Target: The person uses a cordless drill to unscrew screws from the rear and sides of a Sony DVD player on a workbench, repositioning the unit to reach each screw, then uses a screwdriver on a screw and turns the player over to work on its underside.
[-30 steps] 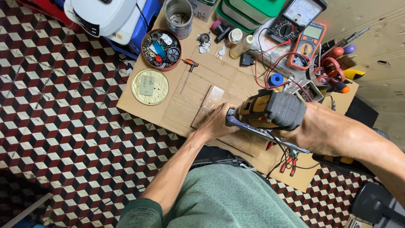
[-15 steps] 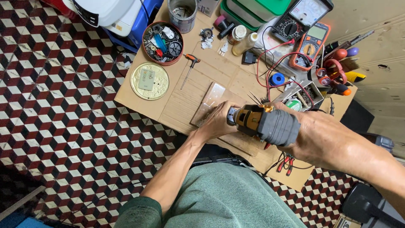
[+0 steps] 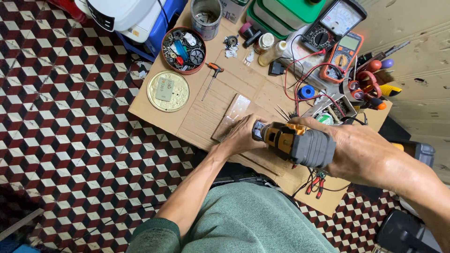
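My right hand (image 3: 356,150) grips a yellow and grey cordless drill (image 3: 295,143), its nose pointing left and down at the cardboard-covered table (image 3: 201,117). My left hand (image 3: 241,136) presses down on a small flat metal-faced board (image 3: 233,115) lying on the cardboard, right beside the drill's nose. The drill tip itself is hidden behind my left hand. My green sleeve and chest fill the lower middle of the view.
A round gold tin lid (image 3: 168,91), a red bowl of small parts (image 3: 183,44), a small orange-handled screwdriver (image 3: 211,78), two multimeters (image 3: 337,42) with red leads, a metal can (image 3: 206,16) and a tool holder (image 3: 370,84) crowd the low table. Checkered tile floor (image 3: 70,126) lies to the left.
The drill has swung from lying across the board to pointing down beside my left hand, and moved slightly lower. My left hand has stayed on the board.
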